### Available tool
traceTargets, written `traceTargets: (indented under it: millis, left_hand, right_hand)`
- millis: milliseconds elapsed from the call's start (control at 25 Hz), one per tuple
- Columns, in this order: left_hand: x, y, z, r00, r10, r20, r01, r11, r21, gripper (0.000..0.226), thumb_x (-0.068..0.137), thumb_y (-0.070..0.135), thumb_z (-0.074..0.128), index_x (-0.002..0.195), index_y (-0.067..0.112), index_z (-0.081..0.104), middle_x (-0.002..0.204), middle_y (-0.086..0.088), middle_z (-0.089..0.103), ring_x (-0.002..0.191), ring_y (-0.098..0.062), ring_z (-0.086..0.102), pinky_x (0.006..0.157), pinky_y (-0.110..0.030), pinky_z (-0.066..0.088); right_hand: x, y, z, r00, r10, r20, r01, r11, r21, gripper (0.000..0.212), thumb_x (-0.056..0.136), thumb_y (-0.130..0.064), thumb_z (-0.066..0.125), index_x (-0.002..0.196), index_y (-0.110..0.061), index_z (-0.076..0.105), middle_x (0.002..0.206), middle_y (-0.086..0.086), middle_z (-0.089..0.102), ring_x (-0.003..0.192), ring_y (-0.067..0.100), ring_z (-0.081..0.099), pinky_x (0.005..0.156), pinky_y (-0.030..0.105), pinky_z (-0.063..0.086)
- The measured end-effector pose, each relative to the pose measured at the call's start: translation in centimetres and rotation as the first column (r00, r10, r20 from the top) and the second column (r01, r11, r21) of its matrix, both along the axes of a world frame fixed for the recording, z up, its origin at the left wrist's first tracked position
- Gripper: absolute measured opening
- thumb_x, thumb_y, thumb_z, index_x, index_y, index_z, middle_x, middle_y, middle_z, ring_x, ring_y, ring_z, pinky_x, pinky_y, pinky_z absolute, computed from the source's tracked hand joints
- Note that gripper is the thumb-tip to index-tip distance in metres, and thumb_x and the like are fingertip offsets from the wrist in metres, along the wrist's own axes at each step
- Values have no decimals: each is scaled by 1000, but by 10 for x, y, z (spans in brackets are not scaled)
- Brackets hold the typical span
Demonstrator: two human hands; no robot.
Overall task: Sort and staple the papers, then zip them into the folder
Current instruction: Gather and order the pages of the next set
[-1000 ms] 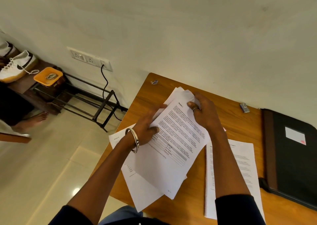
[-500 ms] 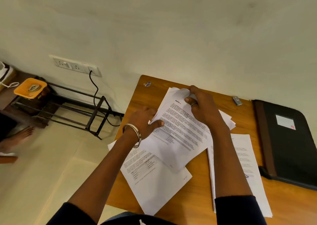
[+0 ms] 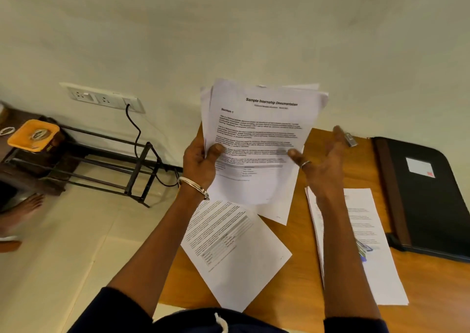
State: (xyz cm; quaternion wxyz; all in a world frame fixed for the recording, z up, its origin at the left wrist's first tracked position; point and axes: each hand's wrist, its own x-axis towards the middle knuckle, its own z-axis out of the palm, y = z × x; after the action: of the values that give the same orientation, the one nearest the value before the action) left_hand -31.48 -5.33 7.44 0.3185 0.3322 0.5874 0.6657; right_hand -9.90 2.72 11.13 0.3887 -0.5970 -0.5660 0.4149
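My left hand (image 3: 201, 163) grips a sheaf of printed papers (image 3: 256, 139) by its left edge and holds it up above the wooden table (image 3: 356, 284); the top page is headed "Sample Internship Documentation". My right hand (image 3: 321, 165) is beside the sheaf's right edge with fingers spread and straight, thumb near the paper. A single printed sheet (image 3: 234, 251) lies on the table's left front. Another pile of papers (image 3: 363, 246) lies to the right under my right forearm. The black zip folder (image 3: 429, 195) lies shut at the far right. A small silver stapler (image 3: 351, 140) sits near the wall.
The table's left edge drops to a tiled floor. A black metal rack (image 3: 106, 165) with an orange tray (image 3: 33, 135) stands left by the wall, below a socket strip (image 3: 104, 98) with a cable. A person's bare foot (image 3: 23, 208) shows at far left.
The sheaf has been lifted off the table and tilted upright by my left hand. My right hand let go of its top corner and opened beside it.
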Motion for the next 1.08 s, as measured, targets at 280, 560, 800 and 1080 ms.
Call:
traceTargets:
  millis: [280,560,800,1080]
  left_hand:
    - [-7,-7,2,999,-43,18,41,994,97,27,83,18,61,109,13,60,106,-11,65,101,-28,62,87,-44,52]
    - [12,-6,-9,981,157,114,-164,985,56,32,93,-2,48,123,7,49,109,-4,62,102,-12,62,93,-35,51]
    - [38,-8,-24,985,171,-10,-171,985,-23,38,95,12,48,132,3,42,117,-10,58,106,-11,60,89,-27,50]
    - [72,-22,-27,887,177,-426,-307,916,-259,35,93,1,47,128,-3,45,114,-17,59,99,-18,54,77,-16,41]
  right_hand:
    - [-9,-17,-64,985,173,-13,-172,970,-174,56,76,-20,79,126,-19,54,115,-1,65,109,21,60,92,46,53]
    - [-10,-17,-57,996,85,-17,-86,996,-32,36,86,-10,67,121,-12,60,120,9,65,110,30,60,95,45,52]
    - [5,-27,-66,995,97,14,-97,995,12,39,89,-9,64,126,-7,54,122,12,62,112,28,59,91,35,51]
    - [25,-27,-87,956,227,188,-217,974,-71,41,92,-4,58,132,-7,47,129,11,58,119,29,55,92,27,45]
